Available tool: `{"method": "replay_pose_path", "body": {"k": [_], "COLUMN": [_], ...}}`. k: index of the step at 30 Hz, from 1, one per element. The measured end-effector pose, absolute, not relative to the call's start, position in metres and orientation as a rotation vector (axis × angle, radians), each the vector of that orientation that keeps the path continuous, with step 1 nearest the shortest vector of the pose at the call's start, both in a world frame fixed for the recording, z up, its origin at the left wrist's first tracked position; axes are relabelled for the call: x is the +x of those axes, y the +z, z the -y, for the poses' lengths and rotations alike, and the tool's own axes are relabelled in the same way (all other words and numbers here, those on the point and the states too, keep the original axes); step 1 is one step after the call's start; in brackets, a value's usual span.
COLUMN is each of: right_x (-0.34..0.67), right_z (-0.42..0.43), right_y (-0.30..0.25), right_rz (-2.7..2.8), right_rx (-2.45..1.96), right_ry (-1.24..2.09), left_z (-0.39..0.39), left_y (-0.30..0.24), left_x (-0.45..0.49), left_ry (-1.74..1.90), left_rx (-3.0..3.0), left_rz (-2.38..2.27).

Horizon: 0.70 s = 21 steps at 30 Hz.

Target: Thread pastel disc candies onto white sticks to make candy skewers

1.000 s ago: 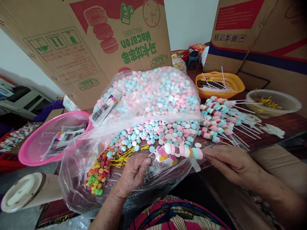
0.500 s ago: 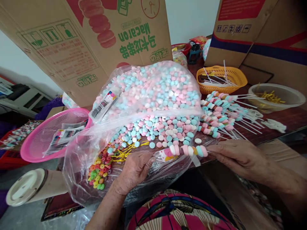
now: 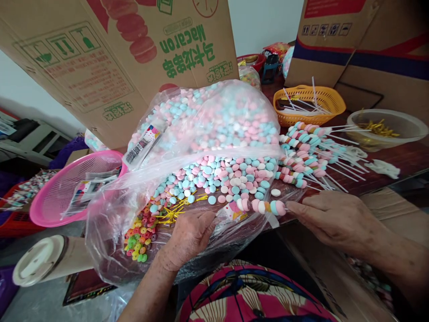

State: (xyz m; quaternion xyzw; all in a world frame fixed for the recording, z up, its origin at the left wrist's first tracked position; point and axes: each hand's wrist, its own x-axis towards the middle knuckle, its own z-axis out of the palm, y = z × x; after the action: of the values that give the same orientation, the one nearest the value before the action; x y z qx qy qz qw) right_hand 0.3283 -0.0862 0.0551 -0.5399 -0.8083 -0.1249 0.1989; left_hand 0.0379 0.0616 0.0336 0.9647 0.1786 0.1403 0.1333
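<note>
Between my two hands a skewer of pink, white, orange and blue candies [image 3: 268,207] lies nearly level, its left part inside a clear printed wrapper [image 3: 234,211]. My left hand [image 3: 194,232] is closed on the wrapper's left end. At the skewer's right end, my right hand [image 3: 326,214] pinches it with thumb and fingers; the stick itself is mostly hidden there. Just beyond them spill loose pink, blue and white candies [image 3: 236,179] from a large clear bag [image 3: 214,129]. Gold twist ties [image 3: 172,212] and small coloured candy rings [image 3: 140,237] lie near my left hand.
Finished-looking candy skewers [image 3: 304,152] are piled at right, by a yellow basket [image 3: 310,118] of sticks and a plastic bowl [image 3: 385,127] with gold ties. A pink basket [image 3: 43,205] holds wrappers. Cardboard boxes [image 3: 134,89] stand behind; a lidded cup [image 3: 50,261] is lower left.
My right hand and the skewer's right end have shifted slightly left and the skewer tilts a little more. Both hands keep their hold. The view has moved slightly.
</note>
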Motion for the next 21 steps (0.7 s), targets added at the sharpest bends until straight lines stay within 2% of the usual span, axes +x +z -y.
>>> {"method": "replay_pose_path", "body": {"k": [6, 14, 21], "right_x": [0.325, 0.323, 0.319], "right_z": [0.087, 0.097, 0.098], "right_y": [0.048, 0.042, 0.045], "right_rz": [2.113, 2.182, 2.022], "right_rx": [-1.462, -1.456, -1.449], "right_ry": [-0.172, -0.187, 0.003], "left_z": [-0.062, -0.061, -0.063], "left_y": [0.037, 0.037, 0.036], "left_x": [0.038, 0.037, 0.036], "left_ry": [0.413, 0.429, 0.531], "left_rx": [2.756, 2.600, 2.616], "left_rz": [-0.578, -0.768, -0.525]}}
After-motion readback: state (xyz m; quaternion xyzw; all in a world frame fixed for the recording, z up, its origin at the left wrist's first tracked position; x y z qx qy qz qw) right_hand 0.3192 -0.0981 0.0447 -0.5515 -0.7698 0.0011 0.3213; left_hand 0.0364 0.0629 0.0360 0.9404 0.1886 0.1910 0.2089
